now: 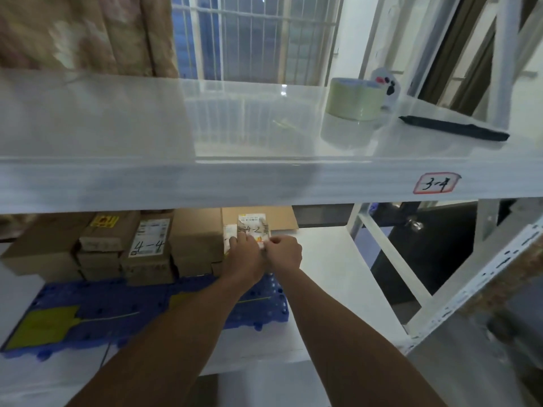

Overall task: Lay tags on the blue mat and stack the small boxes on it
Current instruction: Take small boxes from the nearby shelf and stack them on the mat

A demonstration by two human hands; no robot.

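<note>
Both hands, left (245, 254) and right (283, 249), grip one upright small box (253, 229), label facing outward.

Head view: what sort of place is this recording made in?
Probably a small stockroom or parcel storage area: white metal shelving carrying a handwritten "3-4" location label, brown cardboard boxes marked "4-4", and a roll of packing tape.

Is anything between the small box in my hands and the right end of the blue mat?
Nothing visible: both hands hold the small box just above the blue mat, beside the stacked cardboard boxes. The forearms hide the spot directly below.
</note>
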